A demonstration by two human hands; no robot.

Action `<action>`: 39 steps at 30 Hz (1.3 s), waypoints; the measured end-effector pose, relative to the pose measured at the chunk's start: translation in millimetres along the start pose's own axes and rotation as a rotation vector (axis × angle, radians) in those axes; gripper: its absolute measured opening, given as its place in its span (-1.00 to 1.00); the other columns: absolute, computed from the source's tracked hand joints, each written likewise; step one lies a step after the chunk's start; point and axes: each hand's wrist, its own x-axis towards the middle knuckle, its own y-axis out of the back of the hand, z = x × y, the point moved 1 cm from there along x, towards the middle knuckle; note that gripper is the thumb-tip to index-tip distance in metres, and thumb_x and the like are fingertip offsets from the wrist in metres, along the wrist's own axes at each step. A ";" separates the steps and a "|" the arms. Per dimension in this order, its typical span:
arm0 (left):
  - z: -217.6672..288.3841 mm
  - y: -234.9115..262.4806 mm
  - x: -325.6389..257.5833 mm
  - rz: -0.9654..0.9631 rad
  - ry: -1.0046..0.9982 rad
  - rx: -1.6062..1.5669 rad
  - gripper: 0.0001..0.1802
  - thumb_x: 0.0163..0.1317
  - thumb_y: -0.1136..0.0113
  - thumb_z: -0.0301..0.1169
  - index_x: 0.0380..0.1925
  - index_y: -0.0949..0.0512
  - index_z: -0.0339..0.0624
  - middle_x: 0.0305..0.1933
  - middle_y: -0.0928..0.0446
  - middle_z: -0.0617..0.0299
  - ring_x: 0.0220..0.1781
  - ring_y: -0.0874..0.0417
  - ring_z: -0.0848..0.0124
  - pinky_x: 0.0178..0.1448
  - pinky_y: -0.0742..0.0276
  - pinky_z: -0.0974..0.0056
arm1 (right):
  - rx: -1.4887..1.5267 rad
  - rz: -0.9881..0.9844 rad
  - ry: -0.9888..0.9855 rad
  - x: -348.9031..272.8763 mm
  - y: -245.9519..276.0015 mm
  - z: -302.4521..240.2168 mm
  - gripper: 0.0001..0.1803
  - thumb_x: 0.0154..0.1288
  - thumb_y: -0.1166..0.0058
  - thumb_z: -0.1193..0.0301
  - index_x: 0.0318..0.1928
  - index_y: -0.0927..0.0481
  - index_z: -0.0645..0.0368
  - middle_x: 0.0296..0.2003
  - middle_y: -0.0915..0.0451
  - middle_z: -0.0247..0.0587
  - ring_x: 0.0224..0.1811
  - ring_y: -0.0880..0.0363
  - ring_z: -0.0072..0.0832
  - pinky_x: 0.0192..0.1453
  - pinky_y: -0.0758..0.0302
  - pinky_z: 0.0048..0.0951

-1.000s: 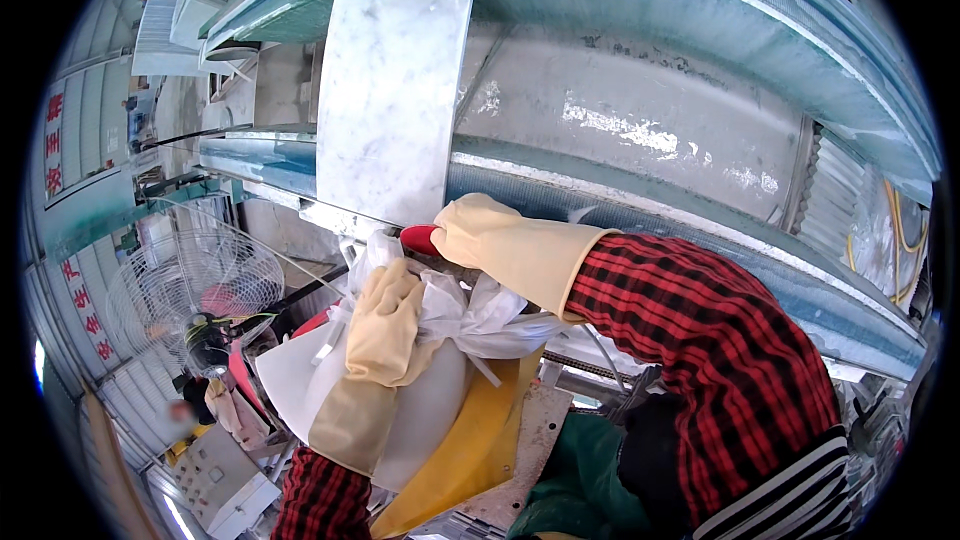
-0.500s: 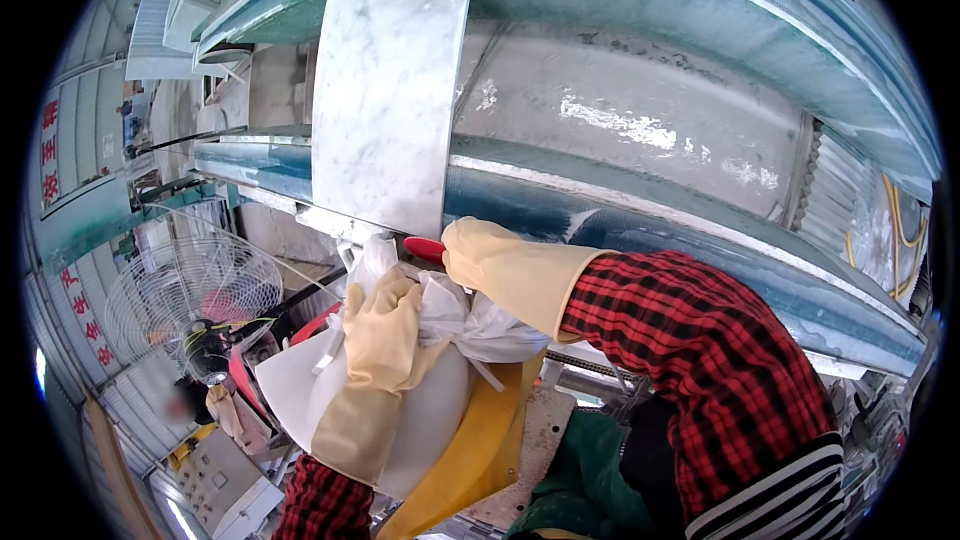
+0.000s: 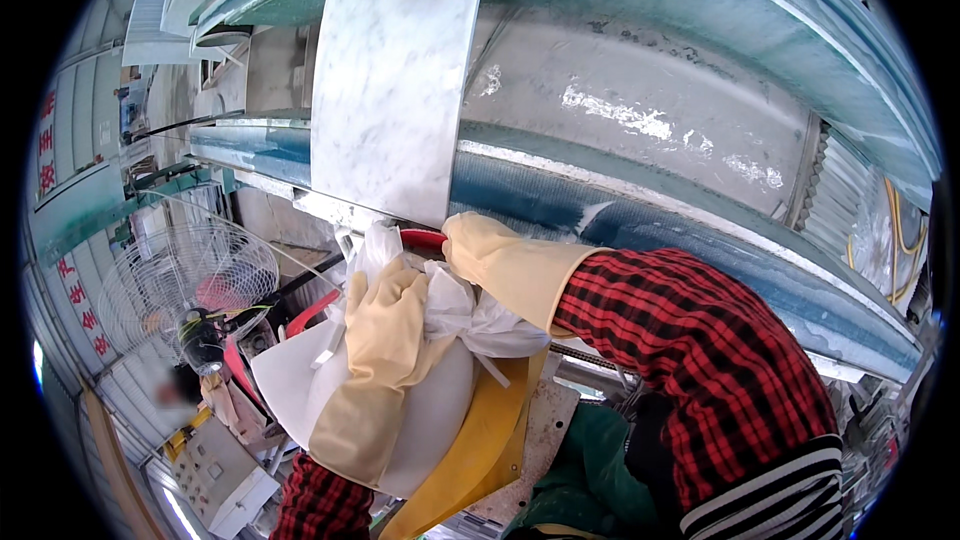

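Note:
A pale marble-like slab (image 3: 395, 80) with grey veins lies across two blue-green rails. At its near edge, my gloved right hand (image 3: 490, 248) is closed round a red object (image 3: 423, 238). The red part sticks out to the left of the glove, along the slab's lower edge; its kind is hidden. My gloved left hand (image 3: 385, 315) lies over crumpled white plastic (image 3: 455, 305), its fingers bent and closed on it. Beneath the left glove sits a smooth white rounded surface (image 3: 450, 395). Both gloves are long and cream-coloured.
The near rail (image 3: 640, 220) runs beyond my right hand, with a grey wet trough (image 3: 640, 90) behind it. A wire-caged fan (image 3: 190, 290) stands at left, above a control box (image 3: 215, 470). A yellow apron-like sheet (image 3: 470, 450) hangs below the white surface.
The view has shifted a little, and the slab appears slightly larger and further up. More of the red object's length shows along the slab edge. Both hands keep nearly the same pose.

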 end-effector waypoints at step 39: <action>-3.1 0.0 3.5 -0.017 0.009 -0.067 -0.30 -0.18 -0.53 -0.08 0.02 -0.58 -0.11 0.06 -0.57 0.23 0.26 -0.52 0.13 0.38 -0.22 -0.25 | 0.637 0.066 -0.097 5.6 -27.5 3.8 -0.69 0.39 -0.02 0.29 -0.02 -0.71 0.13 -0.21 -0.69 0.14 -0.10 -0.68 0.04 -0.01 -0.56 -0.08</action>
